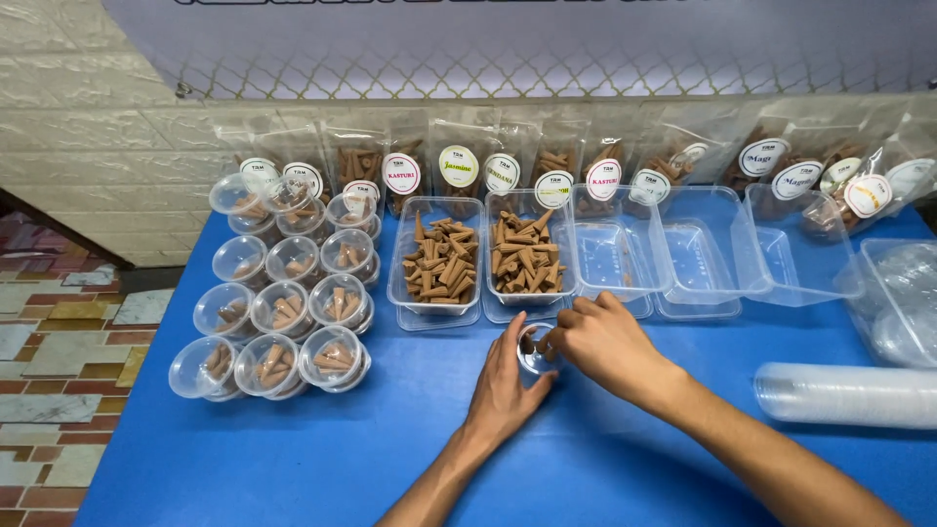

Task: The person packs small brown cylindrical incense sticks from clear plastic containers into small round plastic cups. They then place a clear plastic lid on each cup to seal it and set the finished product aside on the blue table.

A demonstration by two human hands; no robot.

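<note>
While left hand (503, 385) cupped small clear cup (536, 353), right hand (603, 344) fingers pinched brown cones into it; filling step underway; next: careful release.

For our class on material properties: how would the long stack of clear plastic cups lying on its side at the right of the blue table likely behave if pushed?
The stack of clear cups lies on its side, so it would probably roll on the blue table. Being thin clear plastic, it is likely light and easily dented. The nested cups might slide apart.
</note>
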